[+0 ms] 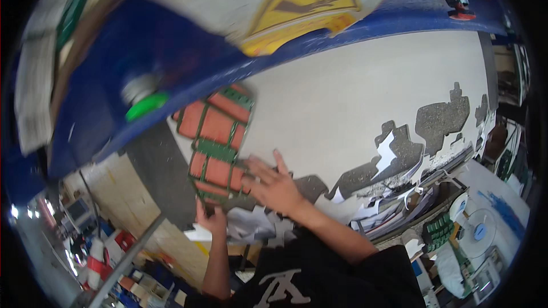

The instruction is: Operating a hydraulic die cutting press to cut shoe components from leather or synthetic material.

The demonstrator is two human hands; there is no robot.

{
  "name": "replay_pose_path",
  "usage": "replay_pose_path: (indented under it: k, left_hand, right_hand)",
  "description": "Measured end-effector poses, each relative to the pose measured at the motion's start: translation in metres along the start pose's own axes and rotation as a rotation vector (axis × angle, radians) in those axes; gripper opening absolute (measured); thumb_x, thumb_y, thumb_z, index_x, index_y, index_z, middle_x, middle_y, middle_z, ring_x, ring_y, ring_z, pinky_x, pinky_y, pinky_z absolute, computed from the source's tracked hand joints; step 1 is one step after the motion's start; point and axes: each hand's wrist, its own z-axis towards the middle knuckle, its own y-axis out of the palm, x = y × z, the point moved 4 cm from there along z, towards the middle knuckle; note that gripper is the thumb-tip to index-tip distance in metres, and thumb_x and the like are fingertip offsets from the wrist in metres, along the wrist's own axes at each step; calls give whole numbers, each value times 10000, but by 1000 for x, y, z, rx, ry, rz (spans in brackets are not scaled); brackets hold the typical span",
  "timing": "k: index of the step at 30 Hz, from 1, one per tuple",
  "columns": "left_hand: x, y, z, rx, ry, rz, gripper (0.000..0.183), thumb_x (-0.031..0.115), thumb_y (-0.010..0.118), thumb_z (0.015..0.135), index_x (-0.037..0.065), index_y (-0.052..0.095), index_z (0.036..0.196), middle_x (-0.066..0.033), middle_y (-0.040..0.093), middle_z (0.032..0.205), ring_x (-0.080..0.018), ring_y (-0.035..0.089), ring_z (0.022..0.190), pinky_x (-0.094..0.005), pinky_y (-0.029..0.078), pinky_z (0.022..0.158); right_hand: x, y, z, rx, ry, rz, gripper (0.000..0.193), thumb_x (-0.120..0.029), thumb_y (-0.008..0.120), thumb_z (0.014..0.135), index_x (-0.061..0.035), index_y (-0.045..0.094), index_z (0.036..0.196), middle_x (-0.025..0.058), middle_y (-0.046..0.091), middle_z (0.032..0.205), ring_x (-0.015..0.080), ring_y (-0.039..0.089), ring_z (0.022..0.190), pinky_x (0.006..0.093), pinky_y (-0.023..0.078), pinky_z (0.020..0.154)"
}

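A cutting die (217, 149) with a green frame and salmon-coloured foam blocks lies at the left part of a large white sheet (354, 97), tilted, its long side running away from me. At its near end, my left hand (212, 221) has thumb and finger closed at the edge of the die. My right hand (277, 189) is stretched out flat over the sheet, fingers apart, their tips touching the die's near right side. Along the sheet's near edge, die-shaped cut-outs expose the dark speckled bed (442, 118).
A blue machine beam (200, 51) spans the far side, bearing a yellow warning sign (308, 3) and a green button (146, 106). Torn white scraps (260, 223) hang along the near edge. At right, a table (502, 205) carries a white round dial scale (478, 232) and another green die (438, 231).
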Motion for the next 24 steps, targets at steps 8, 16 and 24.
replay_pose_path:
  k: [8,16,24]
  left_hand:
    - [36,18,19,83,224,52,543,57,879,808,10,719,1325,-197,755,1312,-388,705,1274,-484,511,1130]
    - [44,2,24,93,276,2,636,155,955,758,26,713,1332,-205,741,1326,-412,702,1258,-474,517,1143]
    - [44,-2,26,87,353,-60,678,204,962,751,54,701,1359,-205,730,1344,-417,691,1265,-491,520,1140]
  right_hand:
    - [5,-14,6,5,33,32,517,-189,831,787,-183,681,1283,140,596,1537,301,514,1501,718,149,1277]
    - [-10,-10,10,6,-30,-7,567,-192,866,798,-152,647,1319,158,615,1521,344,519,1491,677,140,1288]
    - [-20,-16,15,20,-14,8,640,-261,907,815,-169,625,1382,202,632,1502,364,527,1484,652,140,1292]
